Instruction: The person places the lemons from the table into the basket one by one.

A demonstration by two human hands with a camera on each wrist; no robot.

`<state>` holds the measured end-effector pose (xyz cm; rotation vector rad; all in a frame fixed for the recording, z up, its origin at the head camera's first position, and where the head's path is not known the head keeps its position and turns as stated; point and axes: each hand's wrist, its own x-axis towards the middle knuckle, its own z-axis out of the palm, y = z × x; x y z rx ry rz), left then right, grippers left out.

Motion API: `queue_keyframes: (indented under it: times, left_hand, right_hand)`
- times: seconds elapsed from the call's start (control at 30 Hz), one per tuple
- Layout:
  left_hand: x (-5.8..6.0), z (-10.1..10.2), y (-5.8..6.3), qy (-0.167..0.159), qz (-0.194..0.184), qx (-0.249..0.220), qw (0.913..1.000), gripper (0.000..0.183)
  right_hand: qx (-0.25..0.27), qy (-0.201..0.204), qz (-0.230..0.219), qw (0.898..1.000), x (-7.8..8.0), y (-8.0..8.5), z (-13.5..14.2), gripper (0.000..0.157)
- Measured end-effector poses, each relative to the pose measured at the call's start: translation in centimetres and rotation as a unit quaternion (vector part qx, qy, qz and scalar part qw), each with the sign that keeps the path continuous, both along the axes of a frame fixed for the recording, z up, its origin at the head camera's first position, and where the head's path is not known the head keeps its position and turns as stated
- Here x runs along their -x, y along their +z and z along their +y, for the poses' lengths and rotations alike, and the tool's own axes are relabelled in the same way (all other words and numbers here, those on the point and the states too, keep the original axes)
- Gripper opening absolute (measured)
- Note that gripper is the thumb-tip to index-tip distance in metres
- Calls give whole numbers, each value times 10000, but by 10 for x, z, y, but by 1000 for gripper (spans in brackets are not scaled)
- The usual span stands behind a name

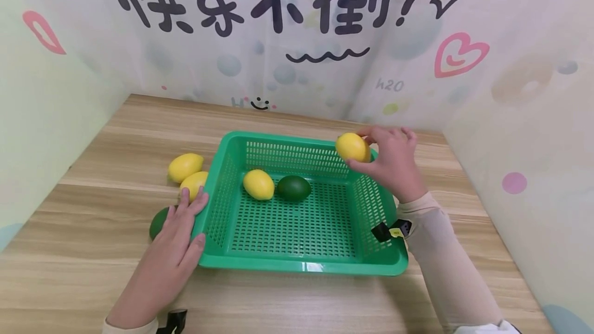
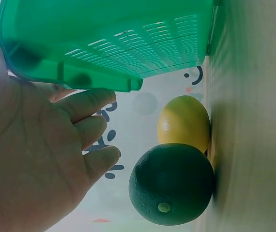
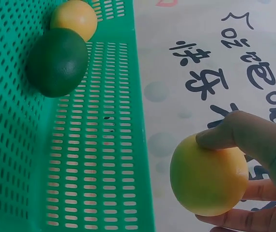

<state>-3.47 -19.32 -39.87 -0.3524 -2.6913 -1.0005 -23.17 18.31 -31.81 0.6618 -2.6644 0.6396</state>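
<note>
My right hand [image 1: 394, 161] grips a yellow lemon [image 1: 351, 147] between thumb and fingers at the back right corner of the green basket [image 1: 303, 268]. Greenish shading shows on that lemon [image 3: 208, 174] in the right wrist view. Against the basket's left rim, my left hand [image 1: 174, 254] rests with its fingers extended. Inside the basket, a second lemon [image 1: 258, 184] lies beside a dark green lime-like fruit [image 1: 294, 188]. Below the left palm, another dark green fruit [image 2: 172, 183] sits on the table, apart from the fingers.
Two more lemons lie left of the basket, the farther lemon [image 1: 185, 167] and the nearer lemon [image 1: 192, 183], which the left fingertips partly cover. The wooden table [image 1: 106, 179] meets a printed backdrop [image 1: 278, 76] behind the basket.
</note>
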Motion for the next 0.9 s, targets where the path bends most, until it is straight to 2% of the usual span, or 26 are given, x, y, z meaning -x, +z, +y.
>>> queue_keyframes:
  times: [0.37, 0.9]
  left_hand:
    - [1, 0, 0, 9, -39, 11, 10000, 60]
    - [1, 0, 0, 16, -22, 25, 10000, 61]
  right_hand:
    - [-31, 121, -79, 9999, -1, -8, -7, 52]
    - [-540, 176, -469, 9973, -1, -11, -15, 54]
